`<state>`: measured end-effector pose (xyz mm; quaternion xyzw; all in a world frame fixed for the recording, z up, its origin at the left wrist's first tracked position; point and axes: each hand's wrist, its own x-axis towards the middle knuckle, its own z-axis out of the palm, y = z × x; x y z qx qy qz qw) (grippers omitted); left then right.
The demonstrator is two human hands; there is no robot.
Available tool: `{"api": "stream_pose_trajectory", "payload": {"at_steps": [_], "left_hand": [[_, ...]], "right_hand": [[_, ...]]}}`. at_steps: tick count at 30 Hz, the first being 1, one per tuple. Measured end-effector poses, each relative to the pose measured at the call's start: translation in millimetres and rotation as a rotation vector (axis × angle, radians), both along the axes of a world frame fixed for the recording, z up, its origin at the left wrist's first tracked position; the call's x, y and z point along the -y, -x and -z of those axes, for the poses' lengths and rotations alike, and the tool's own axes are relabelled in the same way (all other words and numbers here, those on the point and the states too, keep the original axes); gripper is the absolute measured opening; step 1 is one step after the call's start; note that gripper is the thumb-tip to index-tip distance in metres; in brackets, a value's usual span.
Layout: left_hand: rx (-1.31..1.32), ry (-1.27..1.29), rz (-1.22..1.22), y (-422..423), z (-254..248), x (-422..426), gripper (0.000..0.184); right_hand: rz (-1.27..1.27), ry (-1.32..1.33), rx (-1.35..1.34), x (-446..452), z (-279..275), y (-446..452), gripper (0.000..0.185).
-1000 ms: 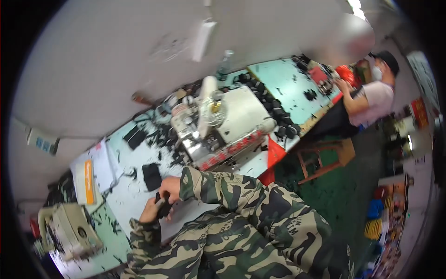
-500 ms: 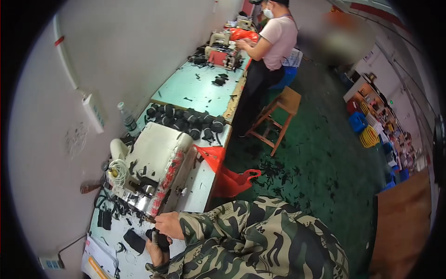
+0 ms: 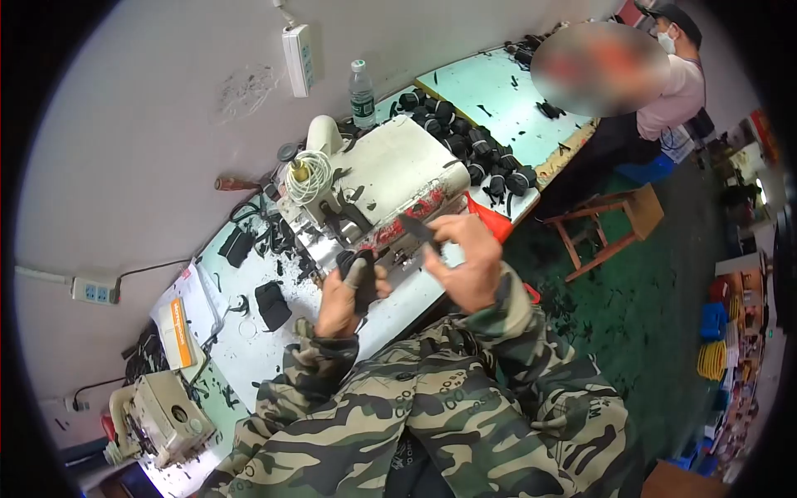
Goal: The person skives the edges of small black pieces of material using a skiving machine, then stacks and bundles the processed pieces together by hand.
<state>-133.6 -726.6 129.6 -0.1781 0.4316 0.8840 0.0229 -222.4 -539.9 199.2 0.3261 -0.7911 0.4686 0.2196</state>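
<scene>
My left hand (image 3: 339,305) is wrapped round a small bundle of black fabric (image 3: 357,270), in front of the white sewing machine (image 3: 398,170). To its right, my right hand (image 3: 466,264) is raised and pinches a dark strip (image 3: 417,230) between thumb and fingers, apart from the bundle. Motion blurs the strip a little. Two folded black pieces, one of them a black cloth piece (image 3: 271,305), lie on the worktable (image 3: 249,357) to the left of my left hand.
Several black rolls (image 3: 480,143) lie behind the machine, near a plastic bottle (image 3: 361,95). A second machine (image 3: 170,415) stands at the lower left. A wooden stool (image 3: 602,224) and a masked person (image 3: 677,91) are at the right. A red bag (image 3: 490,217) hangs from the table edge.
My hands were close together at the black fabric. My right hand has since moved away to the right and up with a dark strip. The camera view has swung right and back.
</scene>
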Motion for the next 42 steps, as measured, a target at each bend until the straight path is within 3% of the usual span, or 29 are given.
{"api": "stream_pose_trajectory", "payload": {"at_steps": [3,9,12,14,16,22,26,30,34,36,37,38,39,42], "left_hand": [[-0.070,0.025,-0.055,31,-4,-24,0.037],[-0.085,-0.126,-0.021,67,-3,-38,0.034],[-0.030,-0.048,-0.055,79,-9,-39,0.033],[-0.096,-0.039,0.035,87,-19,-43,0.036],[-0.124,-0.056,0.084,96,-18,-47,0.038],[0.011,0.026,-0.047,113,-24,-60,0.039],[0.059,-0.010,-0.156,125,-19,-65,0.039],[0.066,-0.062,-0.238,135,-9,-66,0.038],[0.069,-0.099,-0.341,146,-1,-61,0.038],[0.079,-0.138,-0.331,155,2,-60,0.038],[0.166,-0.276,-0.508,175,-18,-77,0.035],[0.151,-0.201,-0.440,176,-13,-75,0.034],[0.134,-0.127,-0.373,175,-3,-68,0.032],[0.186,0.007,-0.404,182,-4,-63,0.023]], "right_hand": [[-0.175,-0.095,-0.050,13,31,1,0.030],[-0.317,-0.105,-0.044,-4,33,42,0.030],[-0.550,0.035,0.180,-16,26,70,0.030],[-0.384,0.049,0.392,-16,24,96,0.031],[-0.594,0.062,0.658,-14,30,120,0.029],[-0.545,0.015,0.535,-12,43,148,0.014],[-0.440,0.047,0.241,-9,51,159,0.014],[-0.488,0.070,0.232,-15,48,179,0.015],[-0.507,0.236,0.486,-28,36,211,0.019],[-0.558,0.169,0.185,-27,39,221,0.020],[-0.651,0.076,0.092,-21,53,216,0.019],[-0.739,-0.018,-0.001,-15,63,210,0.019],[-0.753,-0.108,0.059,-20,69,204,0.020],[-0.739,0.150,0.499,-34,64,203,0.026]]}}
